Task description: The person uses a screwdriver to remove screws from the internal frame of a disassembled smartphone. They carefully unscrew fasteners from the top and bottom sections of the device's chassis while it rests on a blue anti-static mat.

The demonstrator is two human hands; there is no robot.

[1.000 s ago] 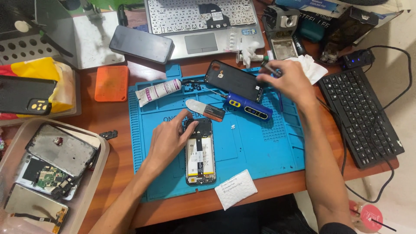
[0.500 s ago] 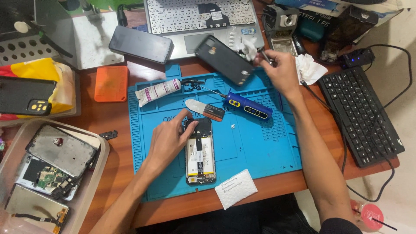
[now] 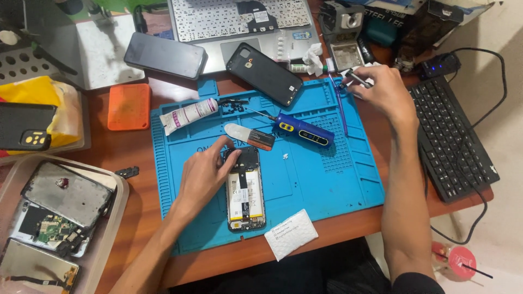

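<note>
An opened phone with its battery and board bare lies face down on the blue work mat. My left hand rests on the phone's top left corner, fingers spread over the camera end. My right hand is at the mat's far right corner, pinching a slim metal tool that looks like tweezers. The phone's black back cover lies tilted on the laptop's front edge, apart from both hands. A blue electric screwdriver and a white pry tool lie on the mat between my hands.
A white glue tube, an orange pad, a dark phone and a laptop sit behind the mat. A black keyboard is at right. A tray of phone parts is at left. A white packet lies near the front edge.
My right hand carried the black back cover off the mat, set it on the laptop's edge, then moved right and picked up the metal tool. My left hand stayed on the phone.
</note>
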